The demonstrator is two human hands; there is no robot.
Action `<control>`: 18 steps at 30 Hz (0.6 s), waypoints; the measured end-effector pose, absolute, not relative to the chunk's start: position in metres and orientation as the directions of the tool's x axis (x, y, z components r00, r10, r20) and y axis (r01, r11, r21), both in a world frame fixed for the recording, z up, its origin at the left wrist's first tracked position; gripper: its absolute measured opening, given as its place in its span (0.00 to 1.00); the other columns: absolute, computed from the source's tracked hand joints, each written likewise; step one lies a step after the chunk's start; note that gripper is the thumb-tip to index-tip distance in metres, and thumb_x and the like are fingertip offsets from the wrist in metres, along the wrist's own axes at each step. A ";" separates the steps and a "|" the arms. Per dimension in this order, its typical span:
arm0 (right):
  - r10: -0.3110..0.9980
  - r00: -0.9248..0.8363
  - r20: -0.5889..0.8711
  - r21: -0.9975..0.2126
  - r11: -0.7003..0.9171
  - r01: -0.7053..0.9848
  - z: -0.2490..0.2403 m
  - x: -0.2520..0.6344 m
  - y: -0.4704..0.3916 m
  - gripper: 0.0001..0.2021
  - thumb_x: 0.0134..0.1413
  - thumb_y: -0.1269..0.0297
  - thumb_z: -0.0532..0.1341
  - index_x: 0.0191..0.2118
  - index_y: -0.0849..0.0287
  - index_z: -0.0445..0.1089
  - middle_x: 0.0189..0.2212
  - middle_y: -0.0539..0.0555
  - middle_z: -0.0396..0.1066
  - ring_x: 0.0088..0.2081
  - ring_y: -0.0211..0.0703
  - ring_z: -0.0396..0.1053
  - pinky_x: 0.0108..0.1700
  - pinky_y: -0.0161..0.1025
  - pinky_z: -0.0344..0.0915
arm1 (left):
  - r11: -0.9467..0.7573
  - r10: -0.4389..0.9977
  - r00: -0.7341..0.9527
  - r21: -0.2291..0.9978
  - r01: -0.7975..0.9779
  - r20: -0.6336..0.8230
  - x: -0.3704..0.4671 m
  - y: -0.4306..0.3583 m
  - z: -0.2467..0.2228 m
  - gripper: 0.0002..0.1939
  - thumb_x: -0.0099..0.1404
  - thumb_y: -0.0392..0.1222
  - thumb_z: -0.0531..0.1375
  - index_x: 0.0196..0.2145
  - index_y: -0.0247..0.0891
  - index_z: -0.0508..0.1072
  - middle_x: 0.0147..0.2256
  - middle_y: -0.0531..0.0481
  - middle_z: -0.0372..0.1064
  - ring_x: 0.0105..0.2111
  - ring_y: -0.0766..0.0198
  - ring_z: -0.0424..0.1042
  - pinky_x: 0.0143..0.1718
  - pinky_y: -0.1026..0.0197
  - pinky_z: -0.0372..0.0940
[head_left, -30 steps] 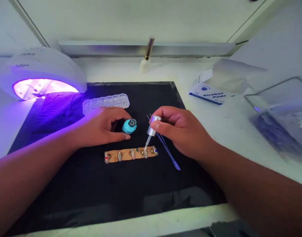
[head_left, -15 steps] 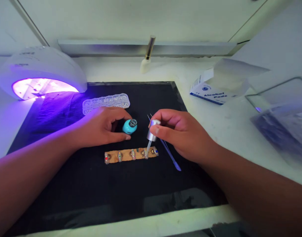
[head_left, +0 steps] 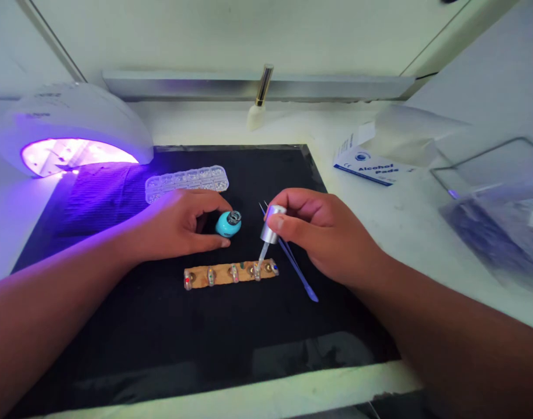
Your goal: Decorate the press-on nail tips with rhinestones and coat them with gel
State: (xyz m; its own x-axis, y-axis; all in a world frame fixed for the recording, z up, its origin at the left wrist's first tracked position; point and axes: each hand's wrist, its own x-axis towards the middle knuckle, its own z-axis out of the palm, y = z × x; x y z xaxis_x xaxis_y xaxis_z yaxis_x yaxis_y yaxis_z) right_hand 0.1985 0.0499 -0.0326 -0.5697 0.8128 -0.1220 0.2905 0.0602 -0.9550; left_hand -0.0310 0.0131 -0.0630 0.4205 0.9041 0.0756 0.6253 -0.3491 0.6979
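My left hand is closed round a small turquoise nail polish bottle, tilted, its dark neck uncapped. Between thumb and fingers, my right hand grips a nail polish brush by its silver cap, bristles pointing down. The brush tip meets one of several decorated false nails, second from the right. These nails stand in a row along a tan strip on the black mat. Purple tweezers lie beside and partly behind my right hand.
A clear compartment case lies behind my left hand. At the left a white nail lamp glows purple over a ribbed cloth. A cream bottle with a dark cap stands at the back. An alcohol pads box and plastic bag are at right.
My right hand has lifted the brush very slightly, its tip now a little higher on the same false nail. My left hand and the bottle look almost unmoved.
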 end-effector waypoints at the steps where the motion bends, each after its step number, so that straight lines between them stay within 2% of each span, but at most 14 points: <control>1: 0.806 -0.578 -0.131 -0.956 0.052 0.289 -0.032 0.199 0.049 0.10 0.49 0.59 0.64 0.27 0.59 0.66 0.20 0.45 0.62 0.22 0.33 0.56 0.26 0.34 0.52 | -0.352 0.903 0.422 0.698 0.624 0.078 -0.031 0.013 -0.063 0.12 0.59 0.45 0.65 0.40 0.40 0.74 0.31 0.55 0.70 0.28 0.68 0.67 0.29 0.64 0.59; 7: 0.775 -0.615 -0.145 -0.934 0.098 0.344 -0.030 0.198 0.046 0.10 0.51 0.59 0.63 0.26 0.59 0.67 0.20 0.45 0.62 0.23 0.33 0.58 0.27 0.34 0.55 | -0.346 0.907 0.415 0.687 0.639 0.072 -0.031 0.013 -0.062 0.12 0.59 0.46 0.65 0.40 0.40 0.74 0.32 0.54 0.71 0.30 0.66 0.69 0.32 0.63 0.60; 14: 0.809 -0.576 -0.114 -0.938 0.103 0.330 -0.030 0.195 0.048 0.10 0.50 0.60 0.65 0.26 0.59 0.66 0.19 0.44 0.60 0.22 0.32 0.54 0.25 0.33 0.51 | -0.364 0.899 0.430 0.683 0.633 0.080 -0.031 0.013 -0.062 0.11 0.59 0.45 0.65 0.40 0.41 0.74 0.31 0.56 0.70 0.28 0.68 0.67 0.29 0.64 0.59; 18: 0.831 -0.547 -0.103 -0.935 0.106 0.337 -0.031 0.196 0.050 0.12 0.50 0.57 0.65 0.26 0.59 0.67 0.21 0.46 0.64 0.23 0.33 0.57 0.26 0.34 0.53 | -0.359 0.900 0.429 0.687 0.632 0.076 -0.032 0.014 -0.062 0.12 0.59 0.45 0.65 0.41 0.40 0.74 0.32 0.56 0.70 0.29 0.68 0.67 0.30 0.64 0.60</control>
